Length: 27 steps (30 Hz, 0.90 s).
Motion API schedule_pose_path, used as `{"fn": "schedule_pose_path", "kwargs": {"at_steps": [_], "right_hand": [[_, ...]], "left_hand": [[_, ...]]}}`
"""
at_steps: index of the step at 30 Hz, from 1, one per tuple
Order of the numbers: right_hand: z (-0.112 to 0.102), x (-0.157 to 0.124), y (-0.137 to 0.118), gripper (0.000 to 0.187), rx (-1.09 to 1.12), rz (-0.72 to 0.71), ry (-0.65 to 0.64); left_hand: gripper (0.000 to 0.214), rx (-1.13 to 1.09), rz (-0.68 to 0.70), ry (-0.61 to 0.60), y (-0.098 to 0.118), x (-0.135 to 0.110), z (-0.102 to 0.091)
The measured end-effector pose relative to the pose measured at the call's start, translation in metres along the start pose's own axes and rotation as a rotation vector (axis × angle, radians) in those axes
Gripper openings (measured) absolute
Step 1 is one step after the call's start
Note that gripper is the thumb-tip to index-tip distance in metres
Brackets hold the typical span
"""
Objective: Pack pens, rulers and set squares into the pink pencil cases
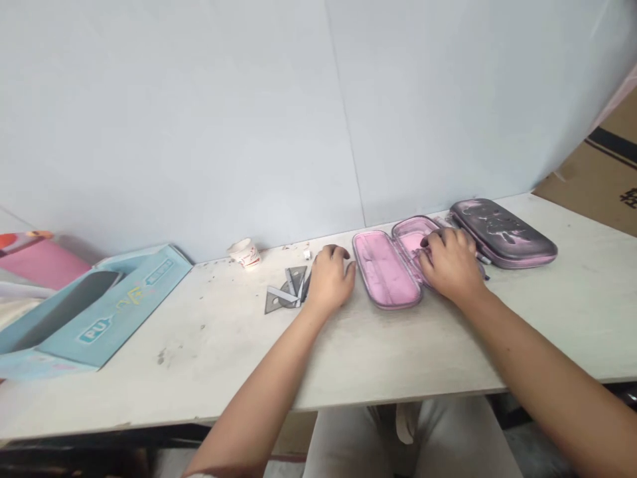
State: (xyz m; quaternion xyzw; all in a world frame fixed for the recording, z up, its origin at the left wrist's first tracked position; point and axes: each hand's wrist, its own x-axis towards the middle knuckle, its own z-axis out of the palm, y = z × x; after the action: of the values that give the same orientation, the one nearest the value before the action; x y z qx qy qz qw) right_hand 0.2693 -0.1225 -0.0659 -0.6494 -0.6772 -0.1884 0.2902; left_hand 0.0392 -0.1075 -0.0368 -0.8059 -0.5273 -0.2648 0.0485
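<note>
A pencil case (391, 271) with a pink lining lies unfolded on the table, a dark zip edge running round both halves. My right hand (452, 262) is over its right half, fingers bent down on it, covering much of that side. To the left, my left hand (329, 280) rests on the tabletop with curved fingers and the thumb apart. Grey set squares and other flat drawing pieces (288, 292) lie in a loose pile just left of that hand, which partly hides them. Beyond my right hand is a closed dark pencil case (505, 232) with a pink edge and raised pattern.
A small paper cup (245, 252) stands near the wall, a white scrap (306, 254) to its right. At the left is an open light-blue box (119, 312) with a dark item inside. A cardboard box (597, 176) sits at the far right. The pale table (199, 372) ends before my legs.
</note>
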Motion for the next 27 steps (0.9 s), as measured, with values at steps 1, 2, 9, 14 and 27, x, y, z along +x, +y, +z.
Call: {"fn": "schedule_pose_path", "kwargs": {"at_steps": [1,2,9,14,27], "right_hand": [[-0.001,-0.001,-0.007,0.029,0.01,-0.025,-0.005],[-0.002,-0.002,-0.016,0.029,0.021,-0.054,-0.012],[0.003,0.003,-0.1,0.025,0.153,-0.299,-0.127],[0.021,0.013,-0.142,0.026,0.23,-0.288,-0.212],[0.034,0.022,-0.154,0.02,0.54,0.001,-0.266]], "left_hand": [[0.024,0.045,-0.074,0.025,-0.014,-0.003,-0.001],[0.024,0.093,-0.147,0.037,-0.026,-0.006,0.0],[0.033,0.289,-0.247,-0.074,-0.058,-0.023,0.019],[0.03,0.21,-0.229,-0.038,-0.057,-0.026,0.016],[0.021,-0.017,-0.127,0.011,-0.046,-0.024,0.009]]}}
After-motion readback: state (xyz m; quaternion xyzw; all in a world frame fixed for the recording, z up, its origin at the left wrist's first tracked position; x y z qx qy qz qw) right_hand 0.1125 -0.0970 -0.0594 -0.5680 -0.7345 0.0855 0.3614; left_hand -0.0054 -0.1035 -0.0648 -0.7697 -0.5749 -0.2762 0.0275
